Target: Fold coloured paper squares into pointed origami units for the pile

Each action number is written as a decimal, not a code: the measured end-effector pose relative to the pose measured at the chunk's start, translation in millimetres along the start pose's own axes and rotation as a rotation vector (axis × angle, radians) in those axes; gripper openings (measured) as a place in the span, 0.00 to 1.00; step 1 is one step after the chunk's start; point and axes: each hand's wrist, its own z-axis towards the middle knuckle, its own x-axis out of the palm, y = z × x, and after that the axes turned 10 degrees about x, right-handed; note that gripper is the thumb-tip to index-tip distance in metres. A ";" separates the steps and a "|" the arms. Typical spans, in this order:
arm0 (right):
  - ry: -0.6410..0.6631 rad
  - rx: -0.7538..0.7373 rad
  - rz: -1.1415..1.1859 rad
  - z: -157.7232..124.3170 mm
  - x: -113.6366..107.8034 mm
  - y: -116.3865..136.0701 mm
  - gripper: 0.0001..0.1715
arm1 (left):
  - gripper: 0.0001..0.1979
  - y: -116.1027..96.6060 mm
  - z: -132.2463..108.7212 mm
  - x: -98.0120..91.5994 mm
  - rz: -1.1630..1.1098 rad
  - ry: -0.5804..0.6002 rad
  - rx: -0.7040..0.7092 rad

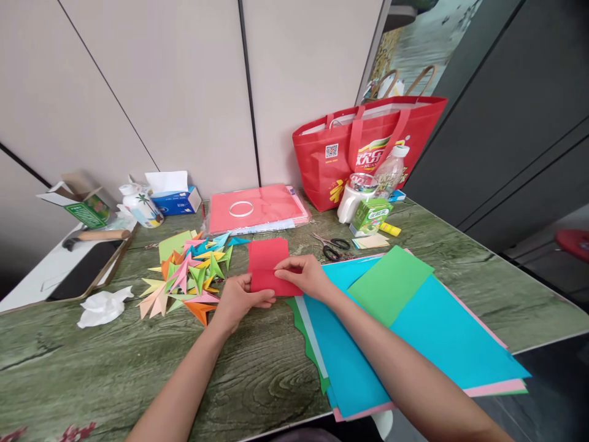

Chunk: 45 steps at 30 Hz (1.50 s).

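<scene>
A red sheet of paper [268, 253] with a crease or edge across its middle is held just above the table, in front of me. My left hand [240, 299] grips its lower left edge, thumb in front and the other fingers partly hidden behind. With thumb and fingertips, my right hand [301, 276] pinches the sheet near its right side. Left of my hands lies a pile of folded paper pieces [188, 270] in several colours. Under my right forearm spreads a stack of large blue sheets [442, 344], with a green sheet [391, 285] on top.
Scissors [332, 247] lie beyond my right hand. Farther back stand a red bag [317, 172], a white mug [348, 205], a bottle [391, 172] and a green carton [370, 216]. Packaged pink paper [271, 205], a tissue box [177, 201], a crumpled tissue [105, 307] and a hammer [96, 236] are farther left.
</scene>
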 end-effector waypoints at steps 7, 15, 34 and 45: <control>-0.093 -0.001 0.016 0.6 1.8 -1.4 0.23 | 0.17 1.4 -1.1 4.2 0.001 -0.102 0.093; -0.109 -0.042 0.001 -0.9 8.3 -7.4 0.46 | 0.16 4.3 1.0 1.6 -0.012 -0.190 0.205; -0.045 0.076 0.057 0.8 -1.7 -4.9 0.29 | 0.19 4.7 0.7 3.6 -0.001 -0.309 0.236; 0.030 0.105 0.202 7.5 -5.7 -5.5 0.38 | 0.20 3.7 3.4 0.2 0.019 -0.327 0.224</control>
